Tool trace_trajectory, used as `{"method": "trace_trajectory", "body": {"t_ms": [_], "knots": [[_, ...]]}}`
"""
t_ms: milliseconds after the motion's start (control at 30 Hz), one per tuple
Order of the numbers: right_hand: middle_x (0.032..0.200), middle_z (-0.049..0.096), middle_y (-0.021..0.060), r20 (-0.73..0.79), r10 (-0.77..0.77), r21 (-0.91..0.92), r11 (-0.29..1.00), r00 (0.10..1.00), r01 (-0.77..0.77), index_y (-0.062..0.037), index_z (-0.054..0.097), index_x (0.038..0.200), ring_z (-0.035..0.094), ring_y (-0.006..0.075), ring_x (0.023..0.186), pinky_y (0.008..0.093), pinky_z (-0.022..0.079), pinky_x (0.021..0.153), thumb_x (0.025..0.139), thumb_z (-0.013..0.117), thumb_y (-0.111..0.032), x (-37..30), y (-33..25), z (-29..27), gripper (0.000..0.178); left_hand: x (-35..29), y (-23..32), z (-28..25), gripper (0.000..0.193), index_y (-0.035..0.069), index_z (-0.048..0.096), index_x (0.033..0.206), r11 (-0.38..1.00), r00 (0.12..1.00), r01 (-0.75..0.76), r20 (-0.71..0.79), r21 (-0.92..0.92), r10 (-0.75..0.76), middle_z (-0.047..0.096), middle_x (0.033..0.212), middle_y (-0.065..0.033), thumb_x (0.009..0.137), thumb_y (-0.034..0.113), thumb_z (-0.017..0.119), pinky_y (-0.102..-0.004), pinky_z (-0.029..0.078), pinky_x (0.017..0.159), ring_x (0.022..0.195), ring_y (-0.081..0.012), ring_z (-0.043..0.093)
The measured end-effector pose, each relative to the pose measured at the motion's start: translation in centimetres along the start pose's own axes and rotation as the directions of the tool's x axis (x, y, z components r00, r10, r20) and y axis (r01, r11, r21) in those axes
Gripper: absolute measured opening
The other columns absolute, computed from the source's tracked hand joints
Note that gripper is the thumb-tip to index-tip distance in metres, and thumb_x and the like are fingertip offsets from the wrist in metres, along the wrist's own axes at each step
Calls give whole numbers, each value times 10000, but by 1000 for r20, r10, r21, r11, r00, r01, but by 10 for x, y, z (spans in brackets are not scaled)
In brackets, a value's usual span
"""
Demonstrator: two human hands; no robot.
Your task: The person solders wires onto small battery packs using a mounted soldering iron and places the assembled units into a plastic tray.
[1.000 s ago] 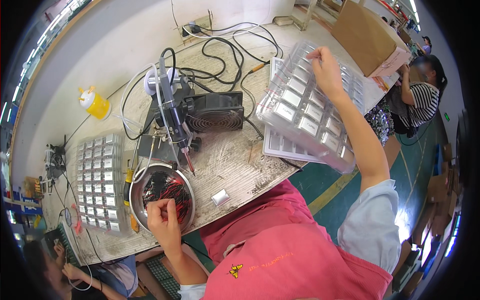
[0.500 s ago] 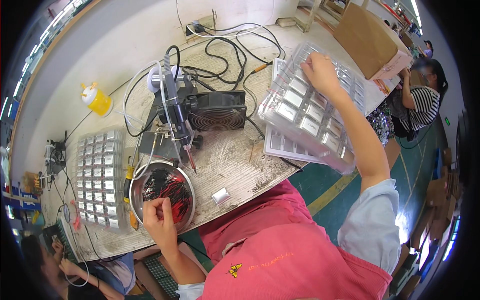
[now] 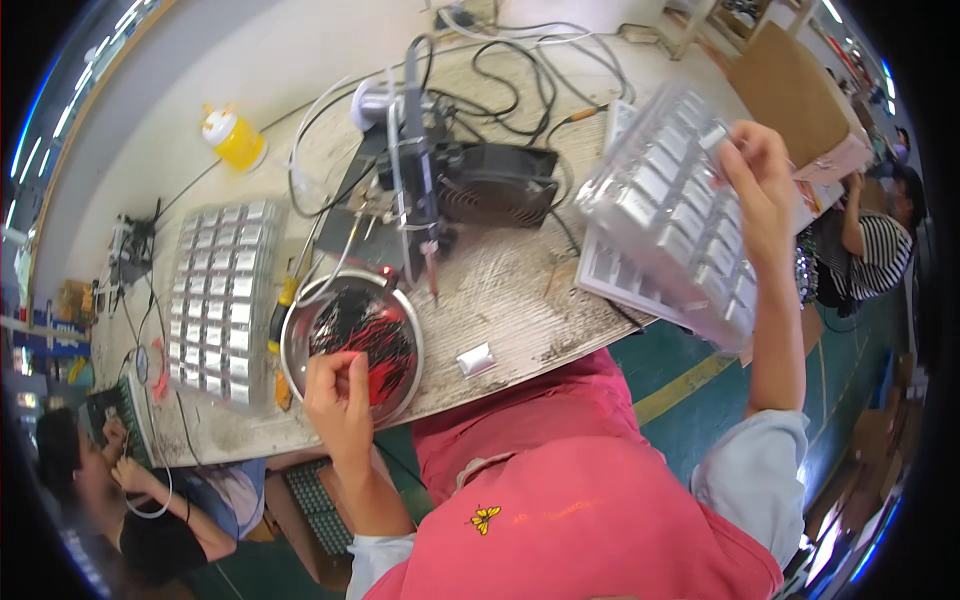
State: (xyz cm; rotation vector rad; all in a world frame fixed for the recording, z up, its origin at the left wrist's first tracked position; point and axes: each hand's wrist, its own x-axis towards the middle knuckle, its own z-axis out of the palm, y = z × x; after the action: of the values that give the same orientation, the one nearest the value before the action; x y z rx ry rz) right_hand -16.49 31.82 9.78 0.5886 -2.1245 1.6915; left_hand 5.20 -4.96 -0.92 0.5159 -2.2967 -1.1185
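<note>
My right hand (image 3: 760, 185) is raised over the clear plastic trays of silver pouch cells (image 3: 650, 200) at the right. Its fingers pinch one silver pouch cell (image 3: 712, 137). At the left, my left hand (image 3: 338, 398) hovers at the near side of a round metal bowl (image 3: 413, 388) of short red and black wires (image 3: 365, 335). Its thumb and fingertips are pressed together; whatever they hold is too small to make out. Another silver pouch cell (image 3: 476, 359) lies flat near the table's front edge, right of the bowl.
A clamped soldering iron (image 3: 430, 255) points down behind the bowl, beside a black fan (image 3: 497, 187). Another tray of cells (image 3: 222, 305) stands at the left, a yellow bottle (image 3: 236, 140) behind it. A cardboard box (image 3: 795, 95) is at far right. Co-workers sit on both sides.
My right hand has lifted a silver pouch cell up from the tray, where its fingers were reaching in. My left hand keeps its pinch by the bowl. The whole view has shifted.
</note>
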Motion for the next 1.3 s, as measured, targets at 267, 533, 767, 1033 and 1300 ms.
{"method": "trace_trajectory", "body": {"t_ms": [267,533,767,1033,1300], "knots": [[938,499,74,436,220,209,918,872,-336,-89,374,843,442,114,799,249,405,714,860,534,67,-111,-37,79,224,-12,24,13,52,6,628,824,993,990,-62,122,-98,74,534,736,-35,799,-2,673,-219,373,503,560,-80,467],[928,548,71,651,168,347,801,741,-487,-49,415,859,504,116,792,246,433,696,849,556,40,-153,-5,141,168,-45,32,30,220,-7,588,1010,923,909,185,416,-337,-31,582,769,-26,813,24,682,-193,404,545,606,-47,493],[897,503,70,733,82,354,802,675,-481,-58,393,852,473,138,774,268,430,696,794,563,43,-153,-7,137,207,-51,48,44,371,-7,449,1209,682,814,483,569,-549,-119,588,903,-41,876,1,611,-187,416,663,745,-54,518],[965,463,108,800,-13,357,813,600,-459,-47,388,881,460,183,833,303,417,720,825,542,-21,-156,-2,132,166,-51,44,46,396,-1,389,1227,685,792,500,599,-530,-114,544,907,-35,880,-25,579,-166,410,690,788,-60,503],[929,500,87,749,13,229,933,663,-278,-23,509,895,502,200,800,294,418,716,871,585,-65,-149,-5,130,90,-42,49,38,286,19,581,1070,953,936,-68,313,-295,164,556,964,-118,795,-22,645,-274,454,641,730,-182,555]]}}
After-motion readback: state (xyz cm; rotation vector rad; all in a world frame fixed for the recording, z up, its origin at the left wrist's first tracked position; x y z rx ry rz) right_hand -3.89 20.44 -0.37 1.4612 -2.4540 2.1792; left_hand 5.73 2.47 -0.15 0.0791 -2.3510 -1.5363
